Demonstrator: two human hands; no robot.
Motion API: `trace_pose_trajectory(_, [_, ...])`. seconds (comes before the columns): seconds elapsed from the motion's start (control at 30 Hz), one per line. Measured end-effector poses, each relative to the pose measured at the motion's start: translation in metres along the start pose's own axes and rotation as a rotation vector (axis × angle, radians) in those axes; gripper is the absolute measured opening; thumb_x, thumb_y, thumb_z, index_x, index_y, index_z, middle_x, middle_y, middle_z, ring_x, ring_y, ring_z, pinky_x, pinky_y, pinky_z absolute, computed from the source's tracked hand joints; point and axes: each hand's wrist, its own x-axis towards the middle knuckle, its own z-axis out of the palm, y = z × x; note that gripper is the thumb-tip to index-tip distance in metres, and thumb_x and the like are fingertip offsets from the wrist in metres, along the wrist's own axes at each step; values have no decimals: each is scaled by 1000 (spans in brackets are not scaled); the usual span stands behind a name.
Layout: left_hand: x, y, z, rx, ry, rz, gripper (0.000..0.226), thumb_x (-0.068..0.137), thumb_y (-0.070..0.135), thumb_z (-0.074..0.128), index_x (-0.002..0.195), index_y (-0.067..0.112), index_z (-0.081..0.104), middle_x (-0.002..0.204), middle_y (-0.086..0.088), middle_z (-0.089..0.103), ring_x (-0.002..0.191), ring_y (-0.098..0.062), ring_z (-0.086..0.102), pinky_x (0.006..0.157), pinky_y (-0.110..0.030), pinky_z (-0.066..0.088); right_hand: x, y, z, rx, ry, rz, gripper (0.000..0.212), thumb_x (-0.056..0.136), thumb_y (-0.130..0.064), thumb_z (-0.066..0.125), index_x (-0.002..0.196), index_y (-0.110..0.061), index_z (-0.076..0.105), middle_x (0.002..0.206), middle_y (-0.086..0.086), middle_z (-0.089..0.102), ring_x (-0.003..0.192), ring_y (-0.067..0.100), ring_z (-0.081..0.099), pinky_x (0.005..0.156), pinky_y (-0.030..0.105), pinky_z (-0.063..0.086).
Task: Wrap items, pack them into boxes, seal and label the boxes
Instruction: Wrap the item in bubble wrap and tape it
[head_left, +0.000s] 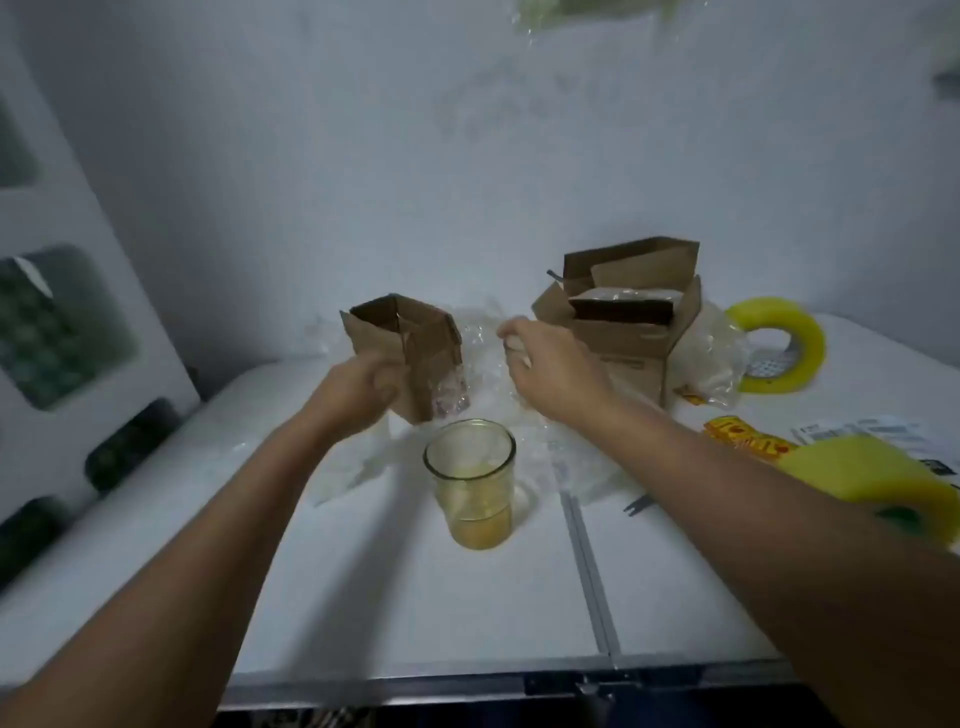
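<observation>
Left hand (358, 387) at frame centre, fingers curled round the side of a small open cardboard box (410, 353), held tilted above the desk (395, 597). Right hand (545, 358) just right of it, fingers bent and pinching a sheet of clear bubble wrap (483, 364) spread between the two boxes. Below the held box, an upright yellow-tinted glass (470, 480) standing on the white desk, near but apart from the box. Upper right of centre, a larger cardboard box (628, 332) with flaps open and a wrapped item (626, 299) inside. Far right, a roll of yellow tape (784, 345) standing on edge behind a clear plastic bag (714, 353). Lower right, a second yellow tape roll (862, 478) beside an orange packet (743, 436) and printed labels (872, 434).
</observation>
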Motion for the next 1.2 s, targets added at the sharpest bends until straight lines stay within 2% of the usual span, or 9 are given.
trace_pose_trajectory(0.13, [-27, -42, 17, 579, -270, -216, 75, 86, 55, 65, 144, 16, 38, 145, -9, 45, 130, -29, 45, 103, -41, 39, -18, 2, 8, 8, -49, 23, 33, 96, -20, 52, 128, -27, 53, 130, -4, 58, 104, 20, 60, 86, 40, 52])
trace_pose_trajectory(0.3, [-32, -68, 31, 612, -172, -87, 42, 95, 23, 55, 137, 20, 51, 131, -4, 58, 120, -24, 48, 95, -34, 40, -21, 5, 16, 64, -11, 44, 33, 96, -19, 54, 128, -27, 55, 95, -1, 59, 79, 18, 54, 72, 35, 50])
trace_pose_trajectory(0.5, [-23, -35, -12, -166, 231, -134, 34, 95, 33, 61, 126, 21, 57, 113, 2, 57, 100, -20, 55, 80, -31, 45, -11, 4, 24, 153, -1, 59, 30, 95, -22, 55, 125, -30, 56, 115, -1, 64, 104, 18, 61, 86, 43, 53])
trace_pose_trajectory(0.67, [-10, -27, -36, -847, 191, -212, 15, 97, 32, 58, 111, 26, 57, 115, -9, 65, 102, -24, 64, 88, -37, 52, -2, -7, 19, 340, 15, 108, 26, 98, -27, 54, 123, -22, 60, 129, -2, 60, 117, 15, 55, 94, 40, 51])
trace_pose_trajectory(0.8, [-5, -17, -40, -1199, 180, -208, 30, 103, 27, 49, 130, 16, 48, 116, -5, 66, 104, -26, 65, 92, -42, 53, 2, -21, 16, 518, -68, 134, 43, 93, -48, 57, 129, -23, 56, 131, -7, 58, 114, 9, 56, 94, 27, 45])
trace_pose_trajectory(0.9, [-2, -9, -42, -1335, 139, -162, 30, 104, 31, 45, 133, 21, 42, 117, -3, 66, 94, -21, 67, 89, -43, 54, 5, -26, 19, 581, -187, 145, 70, 83, -60, 63, 141, -29, 39, 142, -8, 49, 119, 12, 55, 88, 25, 46])
trace_pose_trajectory(1.03, [3, 8, -43, -1413, -5, -102, 28, 103, 36, 48, 128, 21, 46, 123, -8, 67, 109, -31, 62, 101, -55, 45, 10, -37, 21, 620, -251, 124, 106, 75, -52, 76, 154, -35, 7, 148, -8, 37, 120, 15, 51, 83, 22, 45])
trace_pose_trajectory(1.1, [4, 15, -44, -1466, -74, -89, 32, 102, 33, 50, 130, 19, 48, 129, -13, 62, 112, -31, 63, 92, -49, 55, 14, -40, 24, 630, -234, 135, 98, 81, -34, 78, 154, -28, 13, 128, -8, 45, 110, 15, 53, 81, 25, 49])
trace_pose_trajectory(1.2, [5, 18, -48, -1532, -70, -81, 33, 99, 29, 55, 129, 16, 53, 117, -9, 66, 95, -22, 67, 72, -33, 59, 21, -32, 27, 696, -88, 170, 33, 90, -6, 65, 122, -2, 58, 94, 1, 65, 80, 12, 59, 66, 23, 54])
